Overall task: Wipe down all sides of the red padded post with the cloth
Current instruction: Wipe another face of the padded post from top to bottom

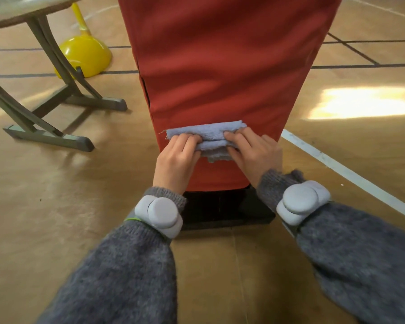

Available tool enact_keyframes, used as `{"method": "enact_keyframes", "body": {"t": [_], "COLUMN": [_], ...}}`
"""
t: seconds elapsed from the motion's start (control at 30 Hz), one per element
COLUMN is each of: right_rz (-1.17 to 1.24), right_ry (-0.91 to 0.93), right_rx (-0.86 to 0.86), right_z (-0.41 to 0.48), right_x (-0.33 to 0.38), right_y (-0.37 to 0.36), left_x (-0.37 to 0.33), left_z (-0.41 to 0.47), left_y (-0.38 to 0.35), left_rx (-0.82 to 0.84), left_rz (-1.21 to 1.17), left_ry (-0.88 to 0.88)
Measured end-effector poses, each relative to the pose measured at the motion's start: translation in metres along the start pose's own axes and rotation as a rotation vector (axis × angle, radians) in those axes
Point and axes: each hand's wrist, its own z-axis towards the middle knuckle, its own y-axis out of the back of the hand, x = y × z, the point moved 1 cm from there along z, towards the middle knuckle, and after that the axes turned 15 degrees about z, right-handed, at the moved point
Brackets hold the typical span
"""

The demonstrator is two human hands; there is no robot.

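The red padded post (220, 66) rises in the middle of the view, wide at the top and narrowing toward its black base (227, 211). A folded light-blue cloth (208, 133) is pressed flat against the lower part of the post's near face. My left hand (177, 160) presses the cloth's left half with curled fingers. Its right half is held against the padding by my right hand (255, 153). Both wrists wear grey round devices over grey knitted sleeves. The post's other sides are hidden.
A folding table (21, 10) with grey metal legs (63, 106) stands at the left. A yellow cone-shaped marker (84, 52) lies on the floor behind it. The wooden gym floor (360, 160) carries black lines and a white line at the right.
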Motion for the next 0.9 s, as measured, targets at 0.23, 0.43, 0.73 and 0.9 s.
{"method": "enact_keyframes", "body": {"t": [0.23, 0.43, 0.73, 0.9], "right_rz": [0.005, 0.018, -0.062, -0.063], "right_ry": [-0.047, -0.206, 0.050, 0.002], "right_rx": [0.253, 0.487, 0.079, 0.017], "right_z": [-0.057, -0.066, -0.021, -0.026], "right_x": [0.006, 0.012, -0.040, -0.057], "right_y": [-0.028, -0.040, 0.028, 0.040], "left_x": [-0.010, -0.026, -0.040, -0.061], "left_z": [-0.047, -0.054, 0.016, 0.028], "left_y": [-0.031, -0.034, -0.007, -0.015], "left_rx": [0.462, 0.889, 0.200, 0.075], "left_rz": [0.035, 0.168, -0.023, -0.069], "left_ry": [-0.047, 0.113, -0.022, -0.031]}}
